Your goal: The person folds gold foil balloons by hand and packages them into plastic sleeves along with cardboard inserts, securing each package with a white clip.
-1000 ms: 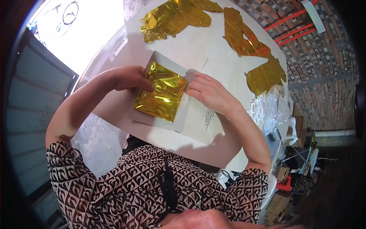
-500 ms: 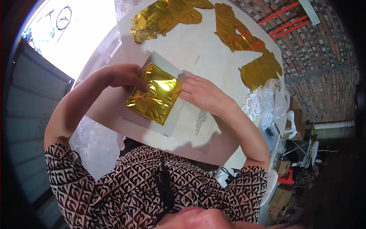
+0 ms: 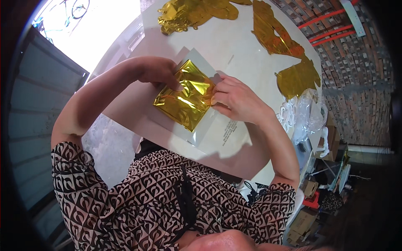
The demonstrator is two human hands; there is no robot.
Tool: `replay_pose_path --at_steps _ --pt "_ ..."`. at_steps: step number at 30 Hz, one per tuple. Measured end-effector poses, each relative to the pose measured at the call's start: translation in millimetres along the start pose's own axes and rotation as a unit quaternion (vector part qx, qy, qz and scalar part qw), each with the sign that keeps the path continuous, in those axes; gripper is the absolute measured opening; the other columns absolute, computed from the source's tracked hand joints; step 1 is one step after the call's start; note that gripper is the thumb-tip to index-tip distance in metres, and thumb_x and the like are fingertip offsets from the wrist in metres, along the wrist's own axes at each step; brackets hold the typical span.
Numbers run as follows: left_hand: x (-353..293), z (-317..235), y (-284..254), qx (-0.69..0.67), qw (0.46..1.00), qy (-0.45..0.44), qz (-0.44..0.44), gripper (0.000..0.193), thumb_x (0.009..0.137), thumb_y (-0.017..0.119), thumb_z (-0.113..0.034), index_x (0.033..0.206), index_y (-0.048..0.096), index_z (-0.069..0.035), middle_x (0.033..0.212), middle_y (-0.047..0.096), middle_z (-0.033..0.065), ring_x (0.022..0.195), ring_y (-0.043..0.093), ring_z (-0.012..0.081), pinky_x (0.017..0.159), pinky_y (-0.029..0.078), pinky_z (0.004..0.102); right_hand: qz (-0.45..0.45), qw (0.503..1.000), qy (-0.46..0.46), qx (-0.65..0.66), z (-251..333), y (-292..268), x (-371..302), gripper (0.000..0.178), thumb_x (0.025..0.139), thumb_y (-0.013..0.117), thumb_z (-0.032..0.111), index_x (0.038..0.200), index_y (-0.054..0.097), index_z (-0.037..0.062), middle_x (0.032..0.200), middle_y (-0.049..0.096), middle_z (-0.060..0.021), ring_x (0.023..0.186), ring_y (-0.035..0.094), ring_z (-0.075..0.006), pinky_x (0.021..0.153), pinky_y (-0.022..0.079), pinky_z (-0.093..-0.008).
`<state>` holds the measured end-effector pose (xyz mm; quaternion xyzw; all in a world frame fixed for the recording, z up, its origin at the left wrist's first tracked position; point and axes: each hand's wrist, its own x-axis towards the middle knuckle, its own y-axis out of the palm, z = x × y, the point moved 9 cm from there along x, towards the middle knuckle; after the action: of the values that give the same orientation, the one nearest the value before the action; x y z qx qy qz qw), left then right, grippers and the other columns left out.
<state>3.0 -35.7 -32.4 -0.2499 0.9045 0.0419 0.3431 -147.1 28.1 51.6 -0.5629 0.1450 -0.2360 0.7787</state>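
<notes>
Folded foil packet (image 3: 186, 100) lies on a flat sheet (image 3: 217, 129), which lies on the worktop (image 3: 234, 46), near its front edge. Left hand (image 3: 159, 71) sits at the packet's far-left edge, right hand (image 3: 234, 98) at its right edge; both touch it. Behind, at the worktop's far side, a crumpled foil heap (image 3: 192, 12) lies to the left, a long foil strip (image 3: 274, 31) to the right. Another foil piece (image 3: 297, 79) lies right of the right hand. Bundle of clear plastic wrap (image 3: 307, 119) rests at the worktop's right rim, in front of that piece.

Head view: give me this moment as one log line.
left hand: grips gold foil top edge | right hand: pinches right edge | foil over white sheet | table
</notes>
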Motion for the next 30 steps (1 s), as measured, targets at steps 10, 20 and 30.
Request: replay_pose_path --at_steps 10,20,30 --pt "3.8 -3.9 3.0 0.010 1.000 -0.006 0.012 0.037 0.087 0.076 -0.021 0.113 0.066 0.003 0.099 0.072 0.0111 0.089 0.071 0.0203 0.079 0.058 0.0335 -0.025 0.997 -0.055 0.057 11.5 -1.0 8.9 0.014 0.076 0.080 0.015 0.083 0.067 0.0108 0.095 0.060 -0.0025 0.099 0.057 -0.0259 0.091 0.046 -0.0400" --pt "4.1 -9.2 11.1 -0.007 0.999 0.017 0.029 0.033 0.088 0.074 -0.018 0.112 0.066 0.004 0.100 0.073 0.0114 0.087 0.072 0.0217 0.078 0.058 0.0346 0.025 0.999 -0.013 0.017 4.9 1.7 7.0 0.014 0.075 0.079 0.013 0.081 0.067 0.0106 0.089 0.061 -0.0006 0.094 0.057 -0.0231 0.091 0.046 -0.0373" --pt "12.1 -6.0 9.4 0.024 0.999 0.013 0.041 0.034 0.087 0.075 -0.018 0.109 0.066 0.006 0.098 0.073 0.0122 0.085 0.072 0.0214 0.077 0.058 0.0334 0.022 0.985 0.015 -0.172 0.5 -9.6 10.1 0.007 0.078 0.063 0.008 0.082 0.068 0.0088 0.086 0.060 -0.0013 0.095 0.057 -0.0212 0.096 0.047 -0.0331"
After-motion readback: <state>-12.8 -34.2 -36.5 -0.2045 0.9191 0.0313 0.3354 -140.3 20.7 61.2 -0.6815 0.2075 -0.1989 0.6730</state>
